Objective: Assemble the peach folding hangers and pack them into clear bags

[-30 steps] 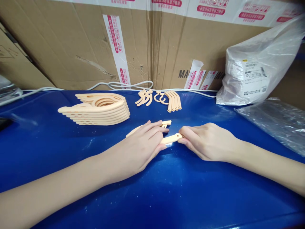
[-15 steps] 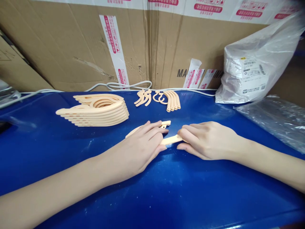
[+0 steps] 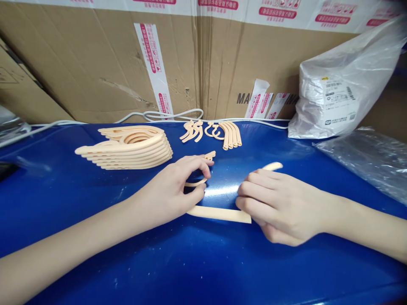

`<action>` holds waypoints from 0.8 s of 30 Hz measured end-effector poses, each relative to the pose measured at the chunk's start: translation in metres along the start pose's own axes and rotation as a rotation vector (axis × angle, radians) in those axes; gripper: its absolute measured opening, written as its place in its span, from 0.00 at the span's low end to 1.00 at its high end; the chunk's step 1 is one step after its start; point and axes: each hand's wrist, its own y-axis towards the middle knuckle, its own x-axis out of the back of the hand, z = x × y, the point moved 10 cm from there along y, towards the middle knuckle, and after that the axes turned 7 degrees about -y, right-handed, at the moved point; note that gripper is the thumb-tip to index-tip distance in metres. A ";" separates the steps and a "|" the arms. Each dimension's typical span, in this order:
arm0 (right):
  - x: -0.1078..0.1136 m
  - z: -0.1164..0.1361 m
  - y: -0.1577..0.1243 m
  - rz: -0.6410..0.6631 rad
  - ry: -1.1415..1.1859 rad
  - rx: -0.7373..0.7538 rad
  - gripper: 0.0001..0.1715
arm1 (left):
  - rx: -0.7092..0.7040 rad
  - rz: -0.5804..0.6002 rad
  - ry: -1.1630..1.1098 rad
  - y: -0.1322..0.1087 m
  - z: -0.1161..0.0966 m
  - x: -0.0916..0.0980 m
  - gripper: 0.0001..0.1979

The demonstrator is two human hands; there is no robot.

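Observation:
My left hand point(image 3: 179, 186) is curled around a beige plastic hanger frame point(image 3: 222, 213) low over the blue tabletop. The frame's long straight bar runs out to the right below my fingers, and a small notched end shows above them; the rest is hidden behind the hand. To its right, my right hand point(image 3: 284, 207) is closed on a curved beige plastic strip point(image 3: 272, 166), its tip sticking out above the knuckles. The right end of the bar lies close to my right fingers; whether they touch it I cannot tell.
At the back left lies a stack of beige hanger frames point(image 3: 127, 152). Small beige hooks point(image 3: 192, 130) and several curved strips point(image 3: 232, 134) lie behind my hands. A white cable point(image 3: 133, 115) runs along cardboard boxes point(image 3: 104, 55). A plastic bag point(image 3: 330, 93) stands at the right.
The hanger frame's bar has swung lower, toward me. My right hand has come away from the bar's end, moved slightly nearer me, and a curved strip now shows in it.

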 end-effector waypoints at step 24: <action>0.004 -0.013 -0.001 -0.020 0.571 -0.281 0.06 | 0.111 -0.274 0.092 -0.005 0.007 0.019 0.09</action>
